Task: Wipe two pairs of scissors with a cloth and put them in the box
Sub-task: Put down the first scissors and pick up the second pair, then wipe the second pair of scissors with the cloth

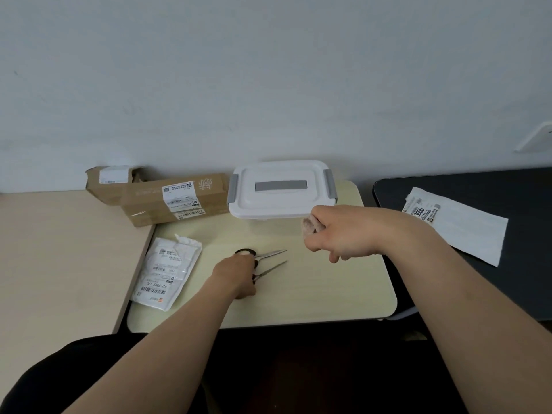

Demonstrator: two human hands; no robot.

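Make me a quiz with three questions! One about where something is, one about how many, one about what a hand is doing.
1. Where is the white box?
A) at the back of the table
B) on the floor
C) on a chair

2. How many pairs of scissors are on the table?
A) one
B) two
C) five

3. What is the right hand doing?
A) lying flat
B) holding a cloth
C) lifting a lid

Answers:
1 A, it stands at the far edge.
2 B, two sets of blades show beside the left hand.
3 B, it grips the crumpled cloth.
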